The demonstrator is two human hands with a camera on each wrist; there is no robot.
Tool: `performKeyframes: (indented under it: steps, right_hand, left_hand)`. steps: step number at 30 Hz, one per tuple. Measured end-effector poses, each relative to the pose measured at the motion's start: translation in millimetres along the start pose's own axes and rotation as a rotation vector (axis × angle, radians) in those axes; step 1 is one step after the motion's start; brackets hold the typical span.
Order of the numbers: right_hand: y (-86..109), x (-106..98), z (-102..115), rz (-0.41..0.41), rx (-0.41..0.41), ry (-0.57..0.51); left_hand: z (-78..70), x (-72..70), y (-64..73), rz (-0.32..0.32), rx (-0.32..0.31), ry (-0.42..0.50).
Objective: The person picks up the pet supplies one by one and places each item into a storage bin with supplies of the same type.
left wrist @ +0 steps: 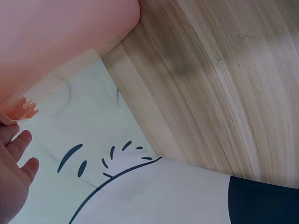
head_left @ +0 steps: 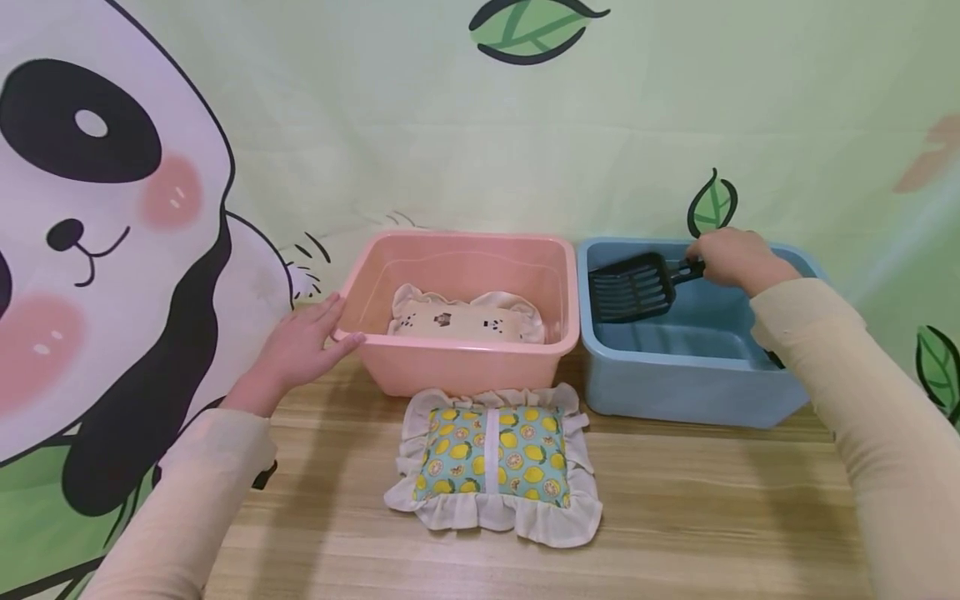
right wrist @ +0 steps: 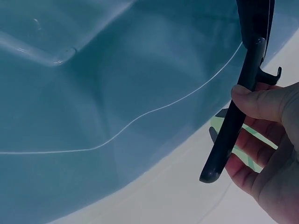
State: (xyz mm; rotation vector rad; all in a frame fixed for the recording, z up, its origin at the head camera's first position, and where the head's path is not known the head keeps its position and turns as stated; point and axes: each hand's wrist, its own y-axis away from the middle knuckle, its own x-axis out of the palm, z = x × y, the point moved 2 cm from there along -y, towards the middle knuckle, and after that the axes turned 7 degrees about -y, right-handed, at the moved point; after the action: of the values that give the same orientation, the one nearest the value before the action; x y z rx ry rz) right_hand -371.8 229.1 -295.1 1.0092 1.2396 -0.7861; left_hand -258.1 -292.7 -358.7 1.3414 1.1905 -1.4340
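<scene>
My right hand (head_left: 738, 257) grips the black handle of a slotted litter scoop (head_left: 636, 287), its head tilted inside the blue tub (head_left: 675, 396). In the right wrist view, thumb and fingers hold the handle (right wrist: 233, 116) beside the tub's rim. My left hand (head_left: 300, 343) rests at the left front corner of the pink tub (head_left: 457, 368), its fingers extended along the rim. A cream ruffled cushion (head_left: 468, 321) with small printed figures lies inside the pink tub. From the left wrist, the fingers (left wrist: 19, 144) show right under the tub's edge.
On the wooden table (head_left: 675, 508), a lemon-print cushion (head_left: 450, 450) with white ruffles lies before the pink tub. Both tubs stand side by side against a pale green backdrop (head_left: 375, 125) printed with a panda and leaves. A small black object (head_left: 266, 475) shows beside my left sleeve.
</scene>
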Motion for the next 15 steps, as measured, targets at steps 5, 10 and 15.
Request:
performKeyframes:
  steps: [5, 10, 15]
  right_hand:
    - [-0.9, 0.4, -0.7, -0.006, -0.006, -0.008]
    - [-1.7, 0.8, 0.3, -0.008, -0.004, -0.009]
    - [-3.2, 0.8, 2.7, 0.004, -0.021, 0.019]
  left_hand:
    - [0.0, -0.3, 0.3, 0.013, 0.002, -0.001]
    - [0.1, -0.6, 0.4, 0.008, 0.005, -0.003]
    - [-1.4, -1.0, -0.2, 0.005, 0.004, -0.003]
